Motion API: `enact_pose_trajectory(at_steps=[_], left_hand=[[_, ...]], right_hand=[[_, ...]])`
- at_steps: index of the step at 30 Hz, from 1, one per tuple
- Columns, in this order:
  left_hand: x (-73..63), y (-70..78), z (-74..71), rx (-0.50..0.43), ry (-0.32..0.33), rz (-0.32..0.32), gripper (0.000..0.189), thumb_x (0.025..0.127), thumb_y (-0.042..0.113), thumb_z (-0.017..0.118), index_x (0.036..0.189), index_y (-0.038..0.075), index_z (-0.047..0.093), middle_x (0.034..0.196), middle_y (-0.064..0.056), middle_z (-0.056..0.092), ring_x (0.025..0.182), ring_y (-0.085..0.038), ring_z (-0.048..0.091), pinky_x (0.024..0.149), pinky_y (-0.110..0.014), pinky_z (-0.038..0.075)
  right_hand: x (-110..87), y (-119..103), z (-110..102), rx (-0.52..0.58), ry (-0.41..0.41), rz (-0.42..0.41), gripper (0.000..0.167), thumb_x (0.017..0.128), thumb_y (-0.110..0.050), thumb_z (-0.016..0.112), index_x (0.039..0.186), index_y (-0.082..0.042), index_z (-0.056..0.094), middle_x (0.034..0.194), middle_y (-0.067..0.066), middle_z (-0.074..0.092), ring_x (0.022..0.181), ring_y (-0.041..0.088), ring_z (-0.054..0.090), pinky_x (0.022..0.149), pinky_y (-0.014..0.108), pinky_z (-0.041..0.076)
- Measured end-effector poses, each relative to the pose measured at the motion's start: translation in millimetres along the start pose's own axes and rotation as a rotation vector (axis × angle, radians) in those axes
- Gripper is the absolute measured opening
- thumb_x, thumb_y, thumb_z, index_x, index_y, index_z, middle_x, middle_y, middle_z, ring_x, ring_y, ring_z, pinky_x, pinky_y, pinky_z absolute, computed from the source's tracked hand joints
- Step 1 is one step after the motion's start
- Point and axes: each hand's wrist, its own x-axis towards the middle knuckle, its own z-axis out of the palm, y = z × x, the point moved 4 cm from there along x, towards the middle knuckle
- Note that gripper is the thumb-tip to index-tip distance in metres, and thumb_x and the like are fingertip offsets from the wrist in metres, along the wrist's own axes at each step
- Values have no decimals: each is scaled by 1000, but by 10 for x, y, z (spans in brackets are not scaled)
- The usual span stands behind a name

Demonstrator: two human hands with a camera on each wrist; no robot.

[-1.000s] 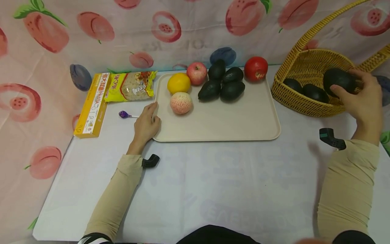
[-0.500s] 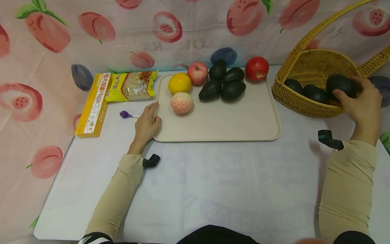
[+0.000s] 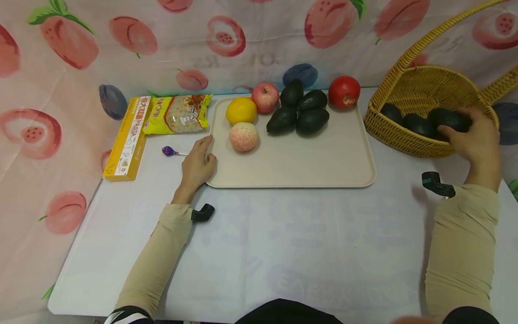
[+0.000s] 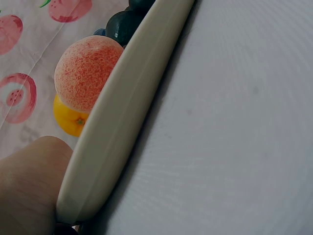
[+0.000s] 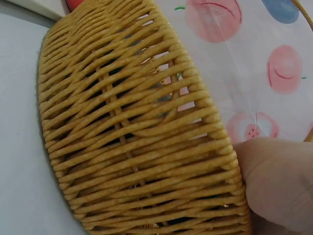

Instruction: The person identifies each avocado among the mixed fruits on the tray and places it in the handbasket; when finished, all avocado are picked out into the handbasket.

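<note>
So the right hand point(image 3: 479, 139) has an avocado point(image 3: 447, 118) between curled thumb and fingers, low inside the wicker basket point(image 3: 398, 143), right beside two other avocados point(image 3: 418, 126). Can't see how far the fingertips wrap. I'd go gentle here: no squeezing, no bumping the neighbours, and mind the rim. Left hand point(image 3: 197, 164) just rests loosely against the tray point(image 3: 307, 166), gripping nothing I can see.

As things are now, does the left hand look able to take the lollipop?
Probably yes: the lollipop lies on the table just beside the left hand, stick toward it, with nothing seen between them. The hand would likely need to leave the tray first.
</note>
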Motion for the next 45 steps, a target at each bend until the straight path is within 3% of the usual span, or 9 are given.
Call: enact_pose_trajectory(at_steps=[5, 12, 20, 22, 25, 29, 34, 39, 45], left_hand=[[0, -13, 6, 2, -1, 0, 56, 87, 13, 46, 143, 13, 42, 144, -11, 46, 118, -36, 56, 81, -52, 48], [-2, -17, 12, -1, -2, -2, 56, 87, 14, 46, 143, 14, 42, 144, -11, 45, 119, -36, 55, 83, -52, 47], [2, -8, 19, 5, -7, -5, 56, 87, 14, 46, 143, 14, 42, 145, -11, 45, 117, -36, 56, 82, -51, 48], [3, -6, 19, 7, -4, -2, 56, 87, 13, 46, 143, 13, 43, 144, -11, 46, 115, -36, 57, 81, -51, 48], [1, -3, 18, 7, 1, 3, 56, 87, 13, 46, 143, 13, 43, 144, -12, 46, 114, -37, 57, 80, -52, 48], [-1, -5, 13, 6, 6, 7, 56, 87, 12, 45, 143, 12, 43, 143, -12, 46, 115, -37, 57, 80, -52, 48], [1, -7, 14, 8, 3, 11, 56, 87, 12, 45, 143, 12, 42, 144, -12, 46, 113, -37, 57, 79, -51, 48], [-3, -17, 15, 4, 0, 6, 56, 87, 13, 46, 143, 13, 42, 144, -12, 46, 108, -37, 59, 76, -50, 48], [-1, -20, 13, 6, 3, 6, 56, 87, 13, 46, 143, 14, 43, 144, -11, 46, 107, -37, 60, 75, -51, 48]], right_hand=[[4, 4, 10, -18, -45, 3, 70, 93, -42, 43, 151, -10, 20, 155, 23, 20, 139, 48, 21, 109, 62, 19], [31, 3, 22, 0, -40, -18, 61, 95, -36, 40, 148, -8, 29, 152, 22, 27, 141, 44, 19, 114, 58, 4], [4, 19, 24, 22, 5, -35, 60, 95, -39, 41, 147, -12, 33, 152, 20, 29, 140, 42, 25, 114, 56, 11], [-8, 14, 18, 31, 40, -41, 58, 94, -41, 41, 147, -17, 36, 152, 14, 34, 137, 35, 33, 112, 50, 22], [-26, 3, -7, 77, 91, -55, 53, 94, -41, 43, 144, -25, 40, 143, -5, 45, 123, 12, 45, 100, 33, 37], [-42, -32, -50, 165, 143, -97, 45, 93, -36, 49, 138, -29, 48, 122, -26, 49, 106, -12, 43, 92, 15, 35], [-68, -111, -39, 231, 126, -147, 40, 93, -33, 50, 133, -32, 53, 110, -34, 46, 102, -17, 43, 100, 16, 33], [-101, -251, -7, 277, 115, -254, 36, 93, -29, 53, 128, -27, 58, 98, -35, 48, 88, -19, 43, 87, 9, 33], [-159, -438, 21, 313, 136, -367, 31, 92, -25, 56, 122, -22, 63, 93, -33, 53, 87, -17, 48, 85, 6, 36]])
